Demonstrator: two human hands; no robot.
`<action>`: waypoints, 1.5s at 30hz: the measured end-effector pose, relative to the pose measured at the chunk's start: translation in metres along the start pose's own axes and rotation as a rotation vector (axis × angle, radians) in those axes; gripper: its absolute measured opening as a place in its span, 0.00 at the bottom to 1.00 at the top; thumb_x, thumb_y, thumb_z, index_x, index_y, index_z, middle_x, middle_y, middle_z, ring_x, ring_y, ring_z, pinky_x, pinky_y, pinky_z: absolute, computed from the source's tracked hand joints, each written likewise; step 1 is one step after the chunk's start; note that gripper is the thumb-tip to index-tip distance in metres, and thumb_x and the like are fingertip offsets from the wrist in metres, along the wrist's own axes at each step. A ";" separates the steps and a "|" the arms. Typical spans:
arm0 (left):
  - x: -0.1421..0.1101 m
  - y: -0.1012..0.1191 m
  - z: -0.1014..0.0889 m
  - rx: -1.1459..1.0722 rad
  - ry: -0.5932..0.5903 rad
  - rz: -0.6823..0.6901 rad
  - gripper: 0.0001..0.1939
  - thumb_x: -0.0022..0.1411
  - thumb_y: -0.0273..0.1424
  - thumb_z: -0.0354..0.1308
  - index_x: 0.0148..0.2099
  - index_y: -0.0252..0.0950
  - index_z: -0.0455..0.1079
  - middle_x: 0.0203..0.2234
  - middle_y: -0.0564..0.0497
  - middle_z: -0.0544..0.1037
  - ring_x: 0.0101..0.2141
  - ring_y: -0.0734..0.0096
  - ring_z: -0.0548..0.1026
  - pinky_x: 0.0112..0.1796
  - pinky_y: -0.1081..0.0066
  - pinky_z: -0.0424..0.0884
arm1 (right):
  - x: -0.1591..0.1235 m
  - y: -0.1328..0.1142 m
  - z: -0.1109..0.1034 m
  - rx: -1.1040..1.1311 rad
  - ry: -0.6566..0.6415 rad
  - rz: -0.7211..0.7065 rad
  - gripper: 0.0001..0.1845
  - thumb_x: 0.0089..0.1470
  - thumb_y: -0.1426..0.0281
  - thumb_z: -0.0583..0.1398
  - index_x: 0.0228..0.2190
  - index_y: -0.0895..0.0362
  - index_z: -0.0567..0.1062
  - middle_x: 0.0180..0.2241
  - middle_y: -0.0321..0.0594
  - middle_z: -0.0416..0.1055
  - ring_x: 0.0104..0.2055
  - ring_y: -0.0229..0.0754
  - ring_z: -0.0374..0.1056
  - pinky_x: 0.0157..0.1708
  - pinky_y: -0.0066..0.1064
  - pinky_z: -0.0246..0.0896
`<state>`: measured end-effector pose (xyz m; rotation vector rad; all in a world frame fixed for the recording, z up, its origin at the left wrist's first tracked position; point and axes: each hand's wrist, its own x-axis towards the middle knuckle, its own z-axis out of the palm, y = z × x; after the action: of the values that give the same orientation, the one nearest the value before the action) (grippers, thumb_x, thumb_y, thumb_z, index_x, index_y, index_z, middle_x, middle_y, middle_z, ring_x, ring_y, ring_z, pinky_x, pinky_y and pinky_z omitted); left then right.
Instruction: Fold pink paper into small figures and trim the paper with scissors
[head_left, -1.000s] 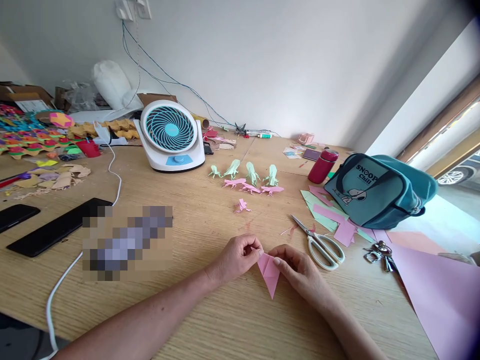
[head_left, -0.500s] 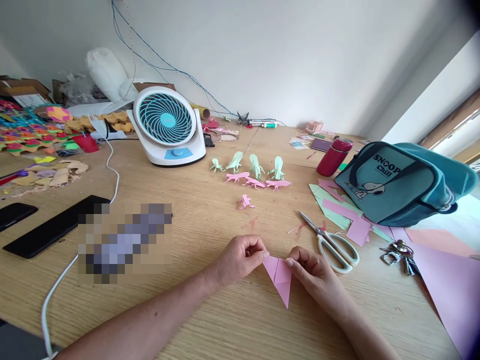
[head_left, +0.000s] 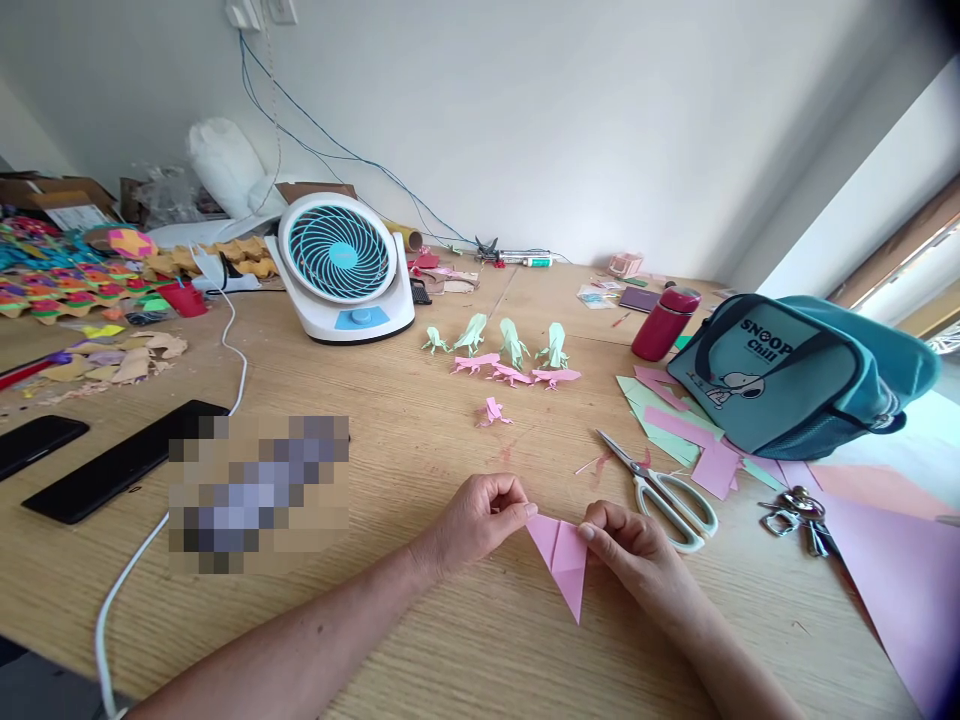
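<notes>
A small pink paper piece (head_left: 564, 560), folded into a downward-pointing triangle, is held just above the wooden table (head_left: 420, 430). My left hand (head_left: 480, 518) pinches its upper left corner with closed fingers. My right hand (head_left: 634, 545) pinches the upper right corner, fingers curled. White-handled scissors (head_left: 660, 488) lie just beyond my right hand. Farther back stand several folded green paper figures (head_left: 510, 342) and several pink ones (head_left: 510, 372), with one more pink figure (head_left: 491, 411) nearer to me.
A white and blue desk fan (head_left: 341, 265) stands at the back, its white cable (head_left: 150, 530) running toward me. A teal bag (head_left: 795, 375), red flask (head_left: 664, 322), keys (head_left: 799, 508), pink paper sheets (head_left: 900, 580), black phones (head_left: 112, 465) and colourful paper pieces (head_left: 67, 285) lie around.
The view shifted slightly. My hands keep pinching the pink triangle, and my right fingers have slid a little along its top right edge.
</notes>
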<state>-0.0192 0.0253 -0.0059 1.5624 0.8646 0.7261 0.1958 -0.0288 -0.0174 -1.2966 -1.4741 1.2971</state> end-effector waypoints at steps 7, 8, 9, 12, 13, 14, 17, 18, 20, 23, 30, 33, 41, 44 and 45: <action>0.000 -0.001 -0.001 -0.015 0.030 0.020 0.15 0.59 0.39 0.58 0.26 0.34 0.63 0.16 0.58 0.62 0.20 0.79 0.59 0.23 0.75 0.54 | 0.001 0.002 -0.001 -0.020 0.053 -0.031 0.24 0.54 0.48 0.61 0.23 0.56 0.69 0.21 0.33 0.62 0.24 0.36 0.54 0.25 0.29 0.50; 0.000 -0.001 -0.001 -0.019 0.029 0.022 0.16 0.58 0.40 0.58 0.26 0.34 0.64 0.16 0.58 0.62 0.20 0.79 0.59 0.23 0.75 0.54 | 0.001 0.002 -0.001 -0.027 0.061 -0.035 0.24 0.54 0.48 0.61 0.23 0.56 0.70 0.21 0.33 0.62 0.25 0.36 0.55 0.25 0.29 0.51; 0.000 -0.001 -0.001 -0.021 0.035 0.028 0.16 0.58 0.40 0.59 0.26 0.34 0.64 0.16 0.59 0.62 0.19 0.79 0.59 0.23 0.75 0.53 | 0.001 0.002 -0.001 -0.036 0.070 -0.038 0.24 0.54 0.48 0.61 0.24 0.56 0.71 0.22 0.34 0.63 0.25 0.36 0.56 0.26 0.29 0.52; 0.001 -0.001 0.000 0.003 0.041 0.031 0.17 0.58 0.41 0.59 0.25 0.34 0.65 0.15 0.59 0.61 0.19 0.79 0.58 0.22 0.75 0.53 | 0.000 0.001 -0.003 -0.060 0.090 -0.050 0.24 0.54 0.47 0.61 0.25 0.56 0.72 0.22 0.35 0.64 0.25 0.37 0.57 0.25 0.29 0.54; 0.001 -0.001 0.000 0.008 0.044 0.033 0.17 0.58 0.41 0.59 0.25 0.34 0.65 0.15 0.59 0.62 0.20 0.79 0.58 0.23 0.75 0.53 | 0.000 0.001 -0.003 -0.067 0.092 -0.054 0.24 0.54 0.47 0.61 0.25 0.56 0.72 0.22 0.35 0.64 0.25 0.37 0.57 0.25 0.29 0.54; 0.001 -0.002 0.001 0.012 0.052 0.041 0.16 0.58 0.40 0.59 0.26 0.34 0.65 0.16 0.58 0.62 0.20 0.79 0.59 0.23 0.75 0.54 | -0.001 0.001 -0.003 -0.074 0.091 -0.057 0.24 0.54 0.47 0.61 0.25 0.56 0.71 0.23 0.35 0.64 0.25 0.37 0.57 0.25 0.29 0.54; 0.003 -0.004 0.002 0.039 0.066 0.095 0.14 0.58 0.38 0.59 0.26 0.33 0.66 0.19 0.58 0.64 0.22 0.79 0.60 0.25 0.75 0.56 | -0.002 0.003 -0.002 -0.101 0.077 -0.068 0.22 0.56 0.50 0.60 0.26 0.56 0.72 0.23 0.35 0.64 0.26 0.37 0.58 0.26 0.30 0.55; 0.003 -0.006 0.003 0.056 0.069 0.110 0.13 0.58 0.37 0.59 0.26 0.33 0.66 0.19 0.58 0.64 0.22 0.79 0.60 0.26 0.75 0.56 | -0.002 0.004 -0.002 -0.103 0.073 -0.078 0.20 0.57 0.51 0.60 0.28 0.55 0.72 0.25 0.36 0.66 0.27 0.38 0.59 0.27 0.30 0.56; 0.003 -0.008 0.004 0.101 0.074 0.120 0.13 0.58 0.35 0.59 0.26 0.33 0.65 0.20 0.58 0.64 0.23 0.79 0.60 0.26 0.75 0.57 | -0.003 0.006 -0.001 -0.101 0.068 -0.108 0.16 0.59 0.54 0.59 0.35 0.54 0.73 0.29 0.37 0.68 0.30 0.40 0.63 0.30 0.31 0.59; 0.002 -0.009 0.006 0.162 0.082 0.110 0.12 0.58 0.33 0.58 0.26 0.34 0.64 0.19 0.59 0.64 0.22 0.80 0.59 0.26 0.76 0.57 | -0.005 0.008 0.000 -0.145 0.033 -0.161 0.15 0.61 0.57 0.59 0.45 0.52 0.71 0.36 0.40 0.69 0.35 0.42 0.66 0.33 0.33 0.63; -0.004 -0.006 0.012 0.309 0.083 0.167 0.09 0.56 0.26 0.57 0.25 0.34 0.64 0.20 0.58 0.67 0.23 0.79 0.63 0.26 0.76 0.59 | -0.008 -0.003 0.000 -0.310 -0.164 -0.220 0.10 0.64 0.61 0.56 0.41 0.53 0.73 0.37 0.41 0.68 0.37 0.42 0.65 0.37 0.34 0.62; -0.006 -0.005 0.012 0.388 0.066 0.215 0.08 0.55 0.24 0.57 0.25 0.34 0.64 0.21 0.57 0.68 0.24 0.79 0.64 0.27 0.76 0.58 | -0.008 -0.007 -0.001 -0.342 -0.216 -0.223 0.09 0.64 0.63 0.57 0.36 0.54 0.73 0.36 0.40 0.68 0.38 0.41 0.65 0.38 0.34 0.61; -0.008 -0.004 0.014 0.465 0.067 0.214 0.08 0.54 0.23 0.56 0.24 0.34 0.64 0.21 0.56 0.70 0.24 0.78 0.66 0.27 0.76 0.59 | -0.010 -0.008 0.003 -0.352 -0.250 -0.193 0.08 0.61 0.65 0.60 0.31 0.55 0.73 0.33 0.39 0.69 0.35 0.41 0.64 0.36 0.33 0.60; -0.007 -0.005 0.015 0.463 0.073 0.188 0.07 0.53 0.23 0.56 0.24 0.34 0.65 0.21 0.56 0.71 0.24 0.78 0.67 0.27 0.76 0.60 | -0.011 -0.008 0.006 -0.282 -0.299 -0.159 0.05 0.61 0.66 0.60 0.37 0.54 0.75 0.36 0.40 0.72 0.37 0.41 0.67 0.36 0.32 0.62; -0.007 -0.005 0.015 0.466 0.074 0.179 0.07 0.52 0.23 0.56 0.23 0.34 0.65 0.21 0.55 0.72 0.24 0.78 0.68 0.27 0.76 0.60 | -0.011 -0.008 0.006 -0.268 -0.320 -0.150 0.06 0.60 0.67 0.60 0.39 0.54 0.75 0.38 0.41 0.72 0.38 0.42 0.67 0.36 0.32 0.62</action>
<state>-0.0115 0.0115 -0.0135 2.0578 1.0069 0.7474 0.1901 -0.0403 -0.0105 -1.1516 -1.9863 1.2818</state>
